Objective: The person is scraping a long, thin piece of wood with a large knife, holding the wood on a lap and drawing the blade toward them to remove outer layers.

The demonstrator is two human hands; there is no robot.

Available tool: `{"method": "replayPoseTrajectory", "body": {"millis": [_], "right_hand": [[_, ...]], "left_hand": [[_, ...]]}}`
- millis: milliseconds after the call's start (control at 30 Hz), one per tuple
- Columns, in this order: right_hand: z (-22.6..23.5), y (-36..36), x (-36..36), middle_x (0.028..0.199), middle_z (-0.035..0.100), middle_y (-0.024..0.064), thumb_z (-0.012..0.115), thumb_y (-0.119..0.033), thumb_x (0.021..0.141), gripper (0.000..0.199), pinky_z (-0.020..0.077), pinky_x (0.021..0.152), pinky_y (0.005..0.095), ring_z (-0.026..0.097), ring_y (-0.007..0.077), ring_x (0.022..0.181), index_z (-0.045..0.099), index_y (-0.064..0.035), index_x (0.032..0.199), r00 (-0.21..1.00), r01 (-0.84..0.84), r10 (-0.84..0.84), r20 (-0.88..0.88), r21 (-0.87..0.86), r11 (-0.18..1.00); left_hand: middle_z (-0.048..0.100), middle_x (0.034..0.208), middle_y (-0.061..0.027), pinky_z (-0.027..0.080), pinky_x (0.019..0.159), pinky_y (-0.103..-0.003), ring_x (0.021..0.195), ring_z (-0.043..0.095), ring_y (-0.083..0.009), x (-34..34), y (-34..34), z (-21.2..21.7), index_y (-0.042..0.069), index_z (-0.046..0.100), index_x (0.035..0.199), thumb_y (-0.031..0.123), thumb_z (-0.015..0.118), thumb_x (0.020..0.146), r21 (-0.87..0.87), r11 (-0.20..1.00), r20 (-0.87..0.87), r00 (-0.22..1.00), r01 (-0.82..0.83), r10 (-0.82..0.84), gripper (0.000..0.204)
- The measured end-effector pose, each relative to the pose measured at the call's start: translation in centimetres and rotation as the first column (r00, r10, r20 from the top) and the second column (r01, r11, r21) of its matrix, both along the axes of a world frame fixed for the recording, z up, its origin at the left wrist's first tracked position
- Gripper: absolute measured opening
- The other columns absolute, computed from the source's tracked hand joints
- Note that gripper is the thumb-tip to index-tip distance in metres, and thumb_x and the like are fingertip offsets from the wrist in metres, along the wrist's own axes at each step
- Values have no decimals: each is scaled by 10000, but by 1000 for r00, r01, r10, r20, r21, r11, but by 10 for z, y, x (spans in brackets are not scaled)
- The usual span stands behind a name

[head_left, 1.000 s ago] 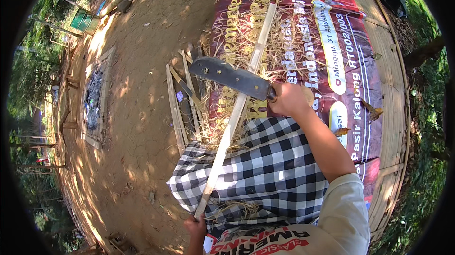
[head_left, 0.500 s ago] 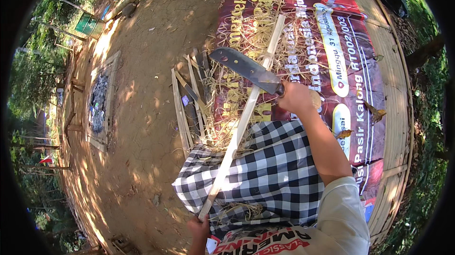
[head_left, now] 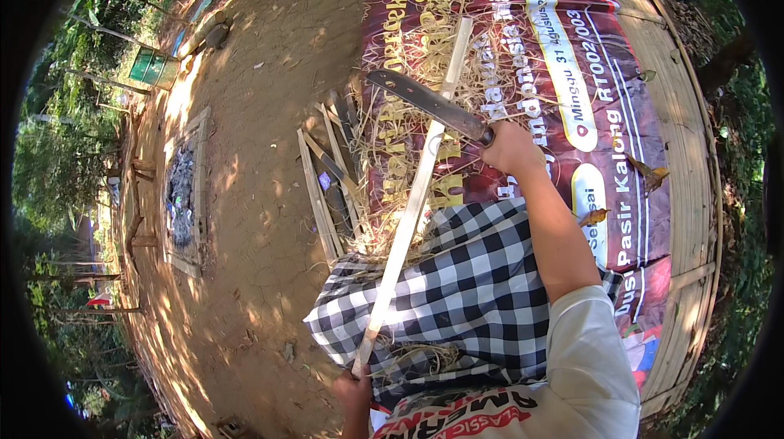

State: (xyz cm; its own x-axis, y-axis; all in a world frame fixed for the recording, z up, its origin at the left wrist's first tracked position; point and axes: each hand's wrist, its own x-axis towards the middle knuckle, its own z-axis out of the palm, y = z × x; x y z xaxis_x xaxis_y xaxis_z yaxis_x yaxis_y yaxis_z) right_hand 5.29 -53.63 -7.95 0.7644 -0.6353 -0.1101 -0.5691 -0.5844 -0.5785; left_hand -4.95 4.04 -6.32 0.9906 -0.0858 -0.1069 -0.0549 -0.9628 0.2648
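Observation:
My right hand is closed round the handle of a machete. Its long dark blade points left and lies across a pale, slender strip of split wood or bamboo, near the strip's far part. At the bottom of the view my left hand grips the near end of that strip. The strip slants away from me over a black-and-white checkered cloth on my lap. Thin curled shavings lie around the strip and beneath the blade.
A dark red printed banner covers a slatted bamboo platform on the right. Several split pieces lie left of the shavings. Bare earth stretches leftward to a framed ash pit; a green container stands beyond it.
The machete has slid a little farther along the strip, away from me, and its blade looks narrower, more tilted. The whole view has shifted slightly. Both hands keep their hold.

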Motion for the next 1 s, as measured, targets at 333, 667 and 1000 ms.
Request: {"method": "replayPoseTrajectory", "body": {"millis": [333,667,1000], "right_hand": [[-3,76,11,742,668,152,652,-207,640,202,528,674,439,667,338,724,638,-73,791,865,-474,493,99,-168,865],[-9,3,-8,815,678,198,664,-252,720,247,528,711,465,660,384,782,692,-77,891,996,72,-70,63,-33,997],[-4,68,10,698,652,147,652,-218,643,232,518,633,446,655,351,679,640,-90,836,766,-621,643,17,-240,746]], "left_hand": [[498,466,-186,376,435,-453,414,516,-332,-4,5,-10,-44,535,575,429,768,744,8,998,1,998,-67,67,553],[497,470,-186,384,442,-463,424,518,-350,4,9,-14,-34,535,561,441,764,742,93,995,56,998,24,-29,557],[523,502,-224,389,469,-486,469,559,-375,-6,5,-6,-74,573,609,435,739,766,4,994,-18,994,-108,108,558]]}}
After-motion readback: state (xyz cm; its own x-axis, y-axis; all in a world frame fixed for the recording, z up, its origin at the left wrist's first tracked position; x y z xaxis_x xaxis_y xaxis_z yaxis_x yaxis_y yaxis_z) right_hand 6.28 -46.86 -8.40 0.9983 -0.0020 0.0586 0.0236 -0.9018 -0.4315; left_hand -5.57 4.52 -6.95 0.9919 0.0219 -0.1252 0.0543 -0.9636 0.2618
